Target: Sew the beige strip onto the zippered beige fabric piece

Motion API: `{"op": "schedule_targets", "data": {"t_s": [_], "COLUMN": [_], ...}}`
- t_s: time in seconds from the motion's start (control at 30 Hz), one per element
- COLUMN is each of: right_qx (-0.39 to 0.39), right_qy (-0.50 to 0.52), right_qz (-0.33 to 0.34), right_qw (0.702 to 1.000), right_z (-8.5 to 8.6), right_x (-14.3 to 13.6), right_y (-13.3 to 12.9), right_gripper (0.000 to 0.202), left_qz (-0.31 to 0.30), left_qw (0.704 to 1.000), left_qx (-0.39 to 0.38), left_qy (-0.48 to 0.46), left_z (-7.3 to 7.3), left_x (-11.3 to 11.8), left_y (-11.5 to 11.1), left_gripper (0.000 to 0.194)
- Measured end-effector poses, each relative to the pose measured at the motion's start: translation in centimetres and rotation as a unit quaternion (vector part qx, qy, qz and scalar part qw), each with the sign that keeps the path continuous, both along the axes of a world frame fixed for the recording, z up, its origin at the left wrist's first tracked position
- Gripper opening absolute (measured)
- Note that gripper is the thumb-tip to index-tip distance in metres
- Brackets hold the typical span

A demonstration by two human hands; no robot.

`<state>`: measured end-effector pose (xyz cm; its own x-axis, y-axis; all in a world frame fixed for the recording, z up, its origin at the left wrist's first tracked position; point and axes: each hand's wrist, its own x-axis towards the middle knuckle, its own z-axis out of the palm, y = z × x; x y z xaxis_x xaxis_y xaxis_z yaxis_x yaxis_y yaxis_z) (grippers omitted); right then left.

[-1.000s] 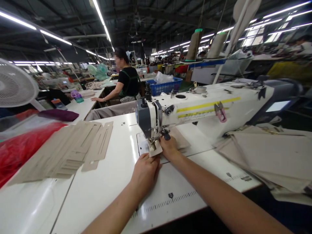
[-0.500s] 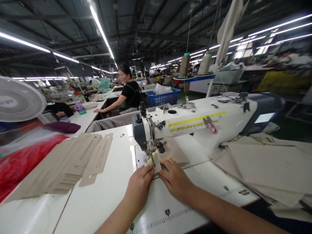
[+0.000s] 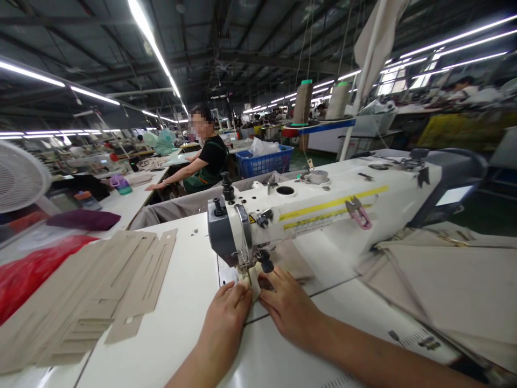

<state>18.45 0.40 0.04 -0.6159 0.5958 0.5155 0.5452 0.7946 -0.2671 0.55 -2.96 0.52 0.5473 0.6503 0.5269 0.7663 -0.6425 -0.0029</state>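
Head view: my left hand and right hand press flat, fingers unclenched, on the beige fabric piece under the presser foot of the sewing machine. Mid-seam, I judge; next needs steady, straight feeding.

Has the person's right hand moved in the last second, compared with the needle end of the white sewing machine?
Yes. The right hand has drawn back from beside the white sewing machine needle, toward the person, and now lies beside the left hand.

No legible text; sewing machine label strips unreadable.
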Motion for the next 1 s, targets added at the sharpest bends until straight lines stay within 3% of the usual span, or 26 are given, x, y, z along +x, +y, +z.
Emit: {"op": "schedule_targets", "data": {"t_s": [0.27,0.37,0.47,0.67,1.0], "right_qx": [-0.010,0.050,0.101,0.061,0.031], "right_qy": [0.026,0.060,0.047,0.009,-0.006], "right_qz": [0.005,-0.015,0.007,0.032,0.032], "right_qw": [1.000,0.997,0.994,0.998,0.999], "right_z": [-0.2,-0.4,-0.7,-1.4,-0.6], "right_x": [-0.1,-0.2,-0.6,-1.5,-1.5], "right_y": [0.7,0.8,1.3,2.6,2.5], "right_gripper": [0.015,0.019,0.025,0.022,0.021], "left_qz": [0.035,0.068,0.090,0.074,0.058], "left_qw": [0.998,0.995,0.992,0.995,0.996], "left_qx": [-0.024,-0.047,-0.045,0.001,0.006], "left_qy": [-0.045,-0.053,-0.073,-0.065,-0.064], "left_z": [-0.2,-0.2,-0.4,-0.6,-0.8], "left_x": [-0.1,0.0,0.1,0.0,-0.2], "left_y": [1.1,0.9,0.8,1.2,1.9], "left_gripper": [0.025,0.023,0.021,0.023,0.019]}}
